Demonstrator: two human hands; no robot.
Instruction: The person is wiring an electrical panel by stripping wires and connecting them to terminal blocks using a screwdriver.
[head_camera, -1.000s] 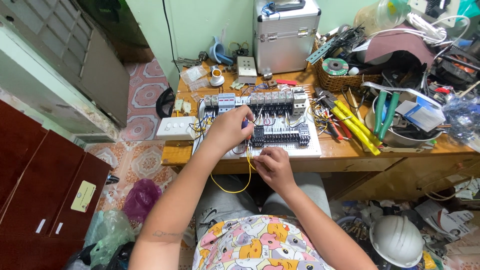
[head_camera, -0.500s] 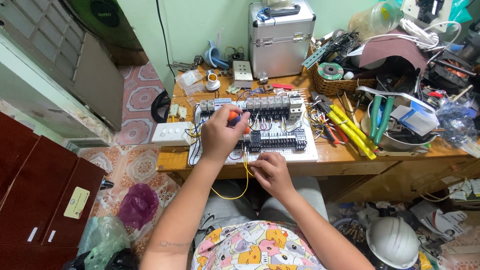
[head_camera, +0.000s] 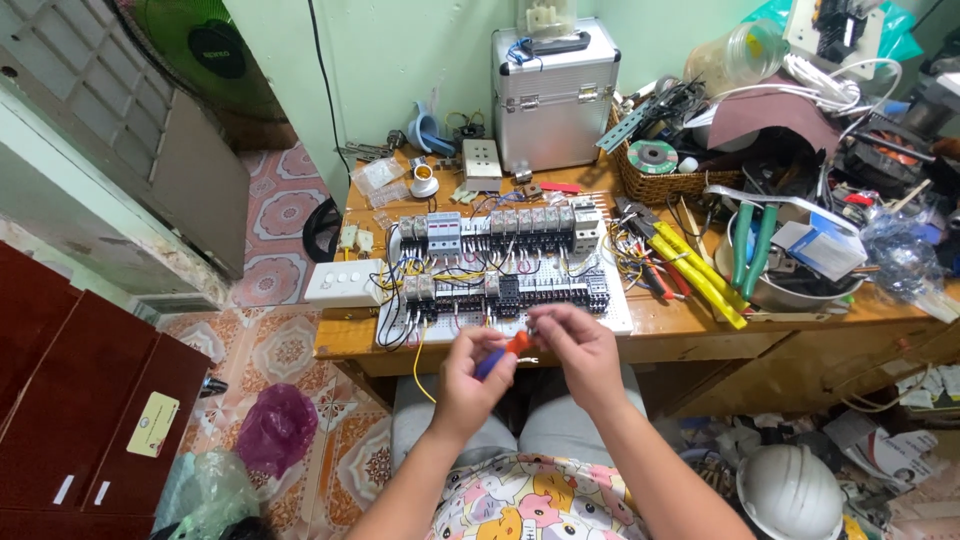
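A: Small orange-and-blue-handled screwdriver (head_camera: 505, 352) noted in front of the counter edge, pinched in the left hand (head_camera: 470, 385).

B: Right hand (head_camera: 580, 350)?

A: Fingers pressed on a thin wire end at the tip, probably steadied for fitting. White wiring board with grey breakers (head_camera: 500, 270) lies beyond, on the cluttered wooden counter (head_camera: 680, 335).

Both hands (head_camera: 530, 365) hold an orange-handled screwdriver (head_camera: 505, 352) before the wired panel (head_camera: 500, 275)
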